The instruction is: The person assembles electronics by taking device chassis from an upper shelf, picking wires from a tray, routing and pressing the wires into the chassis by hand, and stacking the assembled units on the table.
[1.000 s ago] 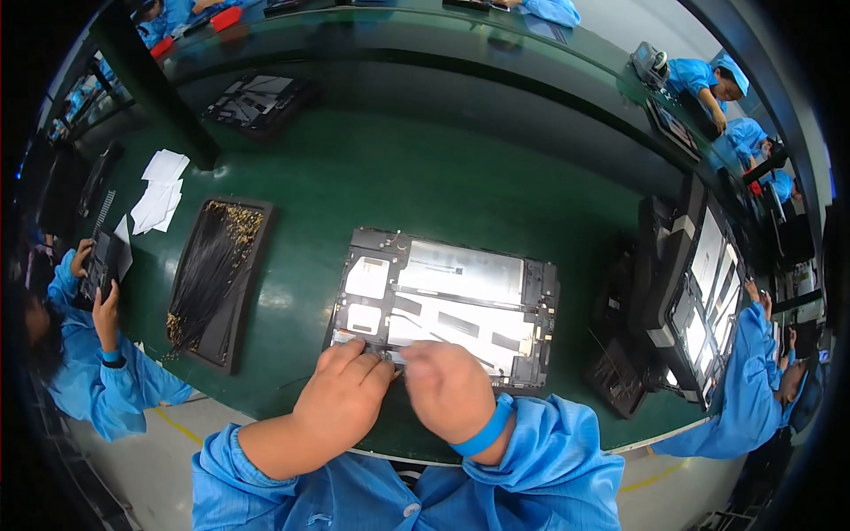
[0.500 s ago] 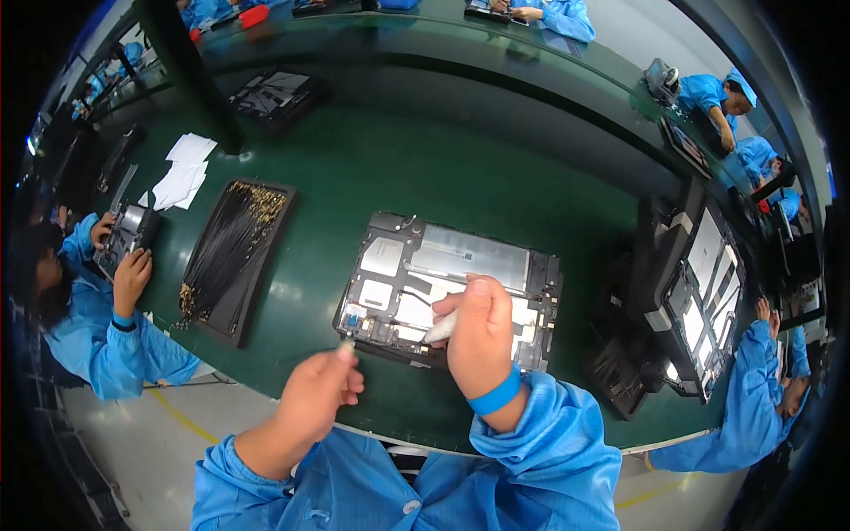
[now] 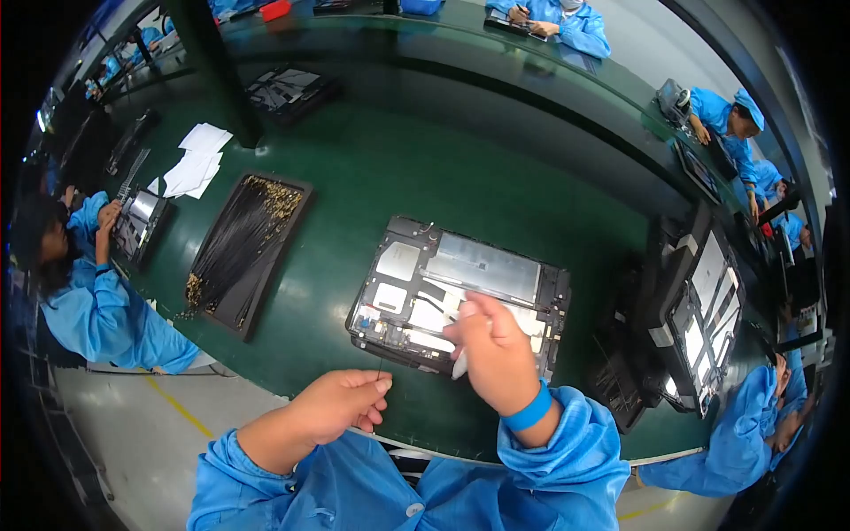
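An opened tablet [image 3: 482,263], with its silver battery and inner boards bare, lies on the green table in front of me. My left hand [image 3: 341,407] pinches a thin black cable [image 3: 381,364] just off the tablet's near left edge. Its lower part is hidden by the fingers. Over the tablet's near edge, my right hand [image 3: 494,354] is closed round a slim tool with a whitish tapered end [image 3: 459,365]. The palm hides most of that tool, so its exact kind does not show. A blue band circles the right wrist.
To the left a black tray [image 3: 303,196] holds many thin black cables with gold ends. White papers [image 3: 197,164] lie behind it. At right, more opened tablets stand tilted in black frames [image 3: 699,310], beside a dark tray [image 3: 617,389]. Co-workers in blue sit on both sides.
My left hand has drawn back from the tablet's edge toward me, keeping its pinch. The right hand has lifted away from the boards, and its tool has swung round. The view has shifted slightly.
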`<state>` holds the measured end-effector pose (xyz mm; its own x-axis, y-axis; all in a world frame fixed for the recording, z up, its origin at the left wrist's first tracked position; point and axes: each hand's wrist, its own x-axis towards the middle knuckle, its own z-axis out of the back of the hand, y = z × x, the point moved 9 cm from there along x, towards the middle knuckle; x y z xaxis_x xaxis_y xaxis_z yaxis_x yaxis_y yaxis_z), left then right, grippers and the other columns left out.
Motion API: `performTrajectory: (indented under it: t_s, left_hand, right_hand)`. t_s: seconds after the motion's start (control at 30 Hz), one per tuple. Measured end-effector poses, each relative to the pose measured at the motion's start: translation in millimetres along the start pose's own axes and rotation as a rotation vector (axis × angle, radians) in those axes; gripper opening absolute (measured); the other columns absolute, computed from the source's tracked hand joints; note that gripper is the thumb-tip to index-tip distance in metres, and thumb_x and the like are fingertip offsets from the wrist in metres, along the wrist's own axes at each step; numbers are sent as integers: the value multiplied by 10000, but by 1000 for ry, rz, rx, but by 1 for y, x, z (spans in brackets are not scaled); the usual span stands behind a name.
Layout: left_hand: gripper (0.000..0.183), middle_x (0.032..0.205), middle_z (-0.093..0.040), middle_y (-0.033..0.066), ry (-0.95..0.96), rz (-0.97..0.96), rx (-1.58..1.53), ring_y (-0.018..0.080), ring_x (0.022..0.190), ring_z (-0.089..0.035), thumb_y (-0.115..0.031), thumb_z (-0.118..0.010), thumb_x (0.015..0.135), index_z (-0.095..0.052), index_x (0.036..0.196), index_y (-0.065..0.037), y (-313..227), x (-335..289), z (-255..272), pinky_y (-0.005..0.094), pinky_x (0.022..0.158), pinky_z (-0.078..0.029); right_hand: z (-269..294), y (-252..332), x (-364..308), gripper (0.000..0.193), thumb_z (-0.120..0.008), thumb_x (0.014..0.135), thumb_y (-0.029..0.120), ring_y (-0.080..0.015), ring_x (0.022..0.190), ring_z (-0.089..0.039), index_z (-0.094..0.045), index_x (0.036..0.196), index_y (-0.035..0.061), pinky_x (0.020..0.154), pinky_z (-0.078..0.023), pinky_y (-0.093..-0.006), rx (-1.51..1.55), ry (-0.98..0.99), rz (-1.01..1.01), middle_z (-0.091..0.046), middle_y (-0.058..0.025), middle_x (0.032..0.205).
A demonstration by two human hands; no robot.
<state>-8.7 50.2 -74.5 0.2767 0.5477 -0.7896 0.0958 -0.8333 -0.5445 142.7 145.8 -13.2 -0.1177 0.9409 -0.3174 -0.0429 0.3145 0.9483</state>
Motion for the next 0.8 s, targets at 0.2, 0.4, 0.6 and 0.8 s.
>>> performTrajectory:
  t_s: [0.2,0.4,0.6,0.8]
  left_hand:
    - [211,690,-509,10,52,-55,-34,88,582,-506,-228,-492,827,-526,881,-27,-22,14,-8,207,516,-421]
    - [183,677,-520,19,69,-40,-1,107,569,-518,-224,-508,818,-526,816,-42,-22,22,-6,206,502,-420]
    - [240,703,-552,66,-11,-146,91,139,570,-541,-250,-478,833,-520,853,-14,-31,18,2,242,464,-433]
    - [368,710,-552,83,-17,-200,20,161,573,-543,-334,-387,861,-481,927,16,-31,27,9,268,471,-450]
  right_hand:
    - [-30,20,10,397,-462,803,287,-235,742,-569,-466,1084,6,668,-439,-290,-469,251,110,-584,-133,886]
    - [-55,9,36,374,-422,794,328,-328,846,-538,-540,988,30,747,-421,-360,-842,358,205,-566,-194,891]
    - [-36,18,29,227,-467,779,232,-343,732,-546,-557,840,34,670,-436,-388,-545,99,261,-569,-199,778]
    - [136,-14,-40,237,-490,795,226,-313,767,-553,-539,942,47,657,-453,-335,-194,-581,116,-575,-177,836]
